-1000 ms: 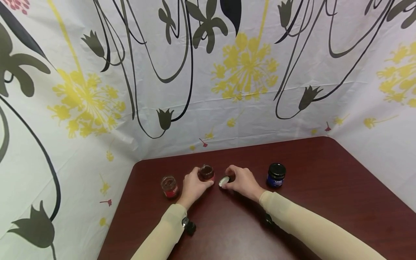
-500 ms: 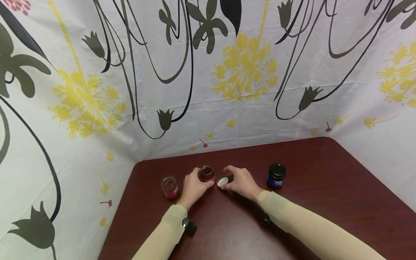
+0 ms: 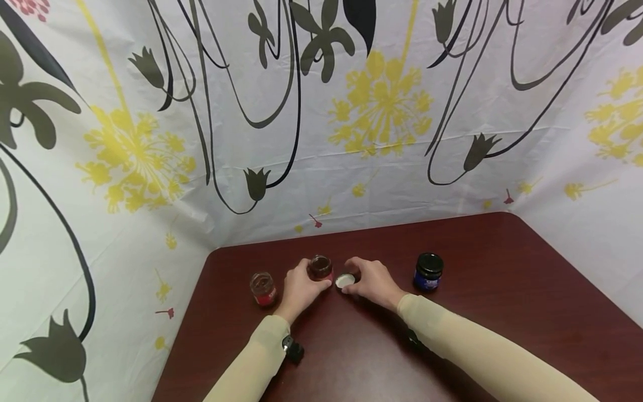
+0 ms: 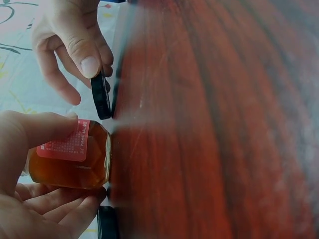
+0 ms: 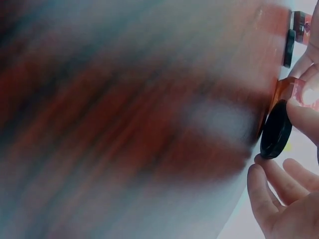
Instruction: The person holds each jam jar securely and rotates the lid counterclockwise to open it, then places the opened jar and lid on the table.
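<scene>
My left hand [image 3: 298, 287] holds an open glass jar [image 3: 321, 269] upright on the table, its thumb across the red label; the left wrist view shows amber contents [image 4: 87, 172]. Just right of it, my right hand [image 3: 377, 282] pinches a jar lid [image 3: 345, 281] between thumb and fingers. This lid is black outside and white inside, with the white side facing up. It is slightly tilted, its left edge close to the tabletop; whether it touches is unclear. Another black lid [image 4: 107, 222] lies by the fingers of my left hand.
A second open glass jar [image 3: 263, 288] with a red label stands left of my left hand. To the right of my right hand is a closed dark jar [image 3: 428, 271] with a blue label. Patterned cloth [image 3: 321, 139] hangs behind the reddish-brown table [image 3: 341, 357].
My right hand has shifted slightly left and tipped the lid flatter, so more of its white inside shows upward. My left hand and the jar have stayed put.
</scene>
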Tool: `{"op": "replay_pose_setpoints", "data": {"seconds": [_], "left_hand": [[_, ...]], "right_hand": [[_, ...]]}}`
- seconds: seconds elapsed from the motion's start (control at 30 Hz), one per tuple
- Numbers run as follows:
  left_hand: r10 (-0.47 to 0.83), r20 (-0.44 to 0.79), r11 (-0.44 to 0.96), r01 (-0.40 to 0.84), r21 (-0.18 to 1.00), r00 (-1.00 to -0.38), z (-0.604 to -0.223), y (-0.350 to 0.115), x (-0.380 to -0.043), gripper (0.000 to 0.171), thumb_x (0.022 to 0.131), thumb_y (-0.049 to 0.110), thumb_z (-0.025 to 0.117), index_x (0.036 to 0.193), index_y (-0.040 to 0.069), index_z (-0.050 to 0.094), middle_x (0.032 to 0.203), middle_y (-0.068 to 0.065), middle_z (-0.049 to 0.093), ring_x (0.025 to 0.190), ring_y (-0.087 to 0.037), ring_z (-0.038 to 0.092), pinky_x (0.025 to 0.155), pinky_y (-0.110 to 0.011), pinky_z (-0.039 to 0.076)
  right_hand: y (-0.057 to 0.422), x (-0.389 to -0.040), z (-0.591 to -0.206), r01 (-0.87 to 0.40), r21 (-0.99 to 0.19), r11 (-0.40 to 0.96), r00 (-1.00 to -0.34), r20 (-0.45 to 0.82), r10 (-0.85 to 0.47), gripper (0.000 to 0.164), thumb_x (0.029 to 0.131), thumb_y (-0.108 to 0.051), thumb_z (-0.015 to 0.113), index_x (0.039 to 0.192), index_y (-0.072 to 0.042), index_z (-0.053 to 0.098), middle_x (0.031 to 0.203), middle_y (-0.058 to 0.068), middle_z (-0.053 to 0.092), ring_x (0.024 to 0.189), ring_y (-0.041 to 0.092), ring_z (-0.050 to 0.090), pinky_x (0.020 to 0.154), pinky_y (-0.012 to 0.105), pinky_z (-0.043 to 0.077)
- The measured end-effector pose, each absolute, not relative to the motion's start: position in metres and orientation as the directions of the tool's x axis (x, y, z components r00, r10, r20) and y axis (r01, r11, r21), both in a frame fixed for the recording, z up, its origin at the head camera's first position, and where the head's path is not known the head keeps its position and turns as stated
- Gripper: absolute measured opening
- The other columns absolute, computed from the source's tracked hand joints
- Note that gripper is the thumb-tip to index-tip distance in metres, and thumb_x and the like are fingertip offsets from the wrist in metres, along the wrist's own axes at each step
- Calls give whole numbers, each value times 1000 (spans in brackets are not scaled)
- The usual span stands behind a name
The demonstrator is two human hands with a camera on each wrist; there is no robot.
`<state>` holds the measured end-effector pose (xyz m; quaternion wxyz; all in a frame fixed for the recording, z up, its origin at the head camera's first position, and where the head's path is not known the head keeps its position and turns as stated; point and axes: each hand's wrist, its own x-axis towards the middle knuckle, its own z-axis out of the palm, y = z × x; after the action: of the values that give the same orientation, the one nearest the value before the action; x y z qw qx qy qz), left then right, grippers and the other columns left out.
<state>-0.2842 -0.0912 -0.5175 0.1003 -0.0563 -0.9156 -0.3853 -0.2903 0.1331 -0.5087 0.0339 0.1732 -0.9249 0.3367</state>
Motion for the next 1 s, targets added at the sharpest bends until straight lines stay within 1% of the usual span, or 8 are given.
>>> {"op": "replay_pose_setpoints", "data": {"seconds": [0.23, 0.5, 0.7, 1.0], "left_hand": [[34, 236, 710, 190, 678, -971, -518, -90, -285, 53, 72, 43, 90, 110, 17, 63, 96, 0, 71, 88, -20, 67, 78, -42, 54], [34, 237, 705, 191, 683, -971, -517, -90, -285, 53, 73, 42, 90, 111, 17, 63, 96, 1, 70, 88, -20, 67, 78, -42, 54], [24, 242, 707, 188, 682, -970, -519, -90, -284, 52, 72, 42, 90, 109, 17, 63, 95, 1, 70, 88, -20, 67, 78, -42, 54], [21, 227, 701, 177, 691, -974, -519, -90, -283, 52, 74, 41, 89, 111, 16, 63, 98, 0, 70, 90, -20, 67, 79, -43, 54]], "right_hand": [[133, -291, -512, -369, -559, 742, -929, 192, -318, 60, 74, -35, 91, 124, -14, 66, 104, -1, 73, 91, 11, 66, 78, 35, 52], [132, -291, -514, -442, -437, 784, -897, 230, -377, 63, 73, -34, 91, 127, -13, 65, 106, 1, 73, 91, 14, 67, 78, 37, 53], [131, -290, -513, -493, -363, 791, -868, 264, -420, 65, 73, -34, 91, 128, -13, 66, 105, 2, 73, 87, 14, 66, 76, 36, 53], [130, -289, -514, -501, -351, 791, -864, 257, -432, 64, 75, -35, 90, 129, -14, 65, 107, 2, 72, 86, 13, 66, 76, 35, 53]]}}
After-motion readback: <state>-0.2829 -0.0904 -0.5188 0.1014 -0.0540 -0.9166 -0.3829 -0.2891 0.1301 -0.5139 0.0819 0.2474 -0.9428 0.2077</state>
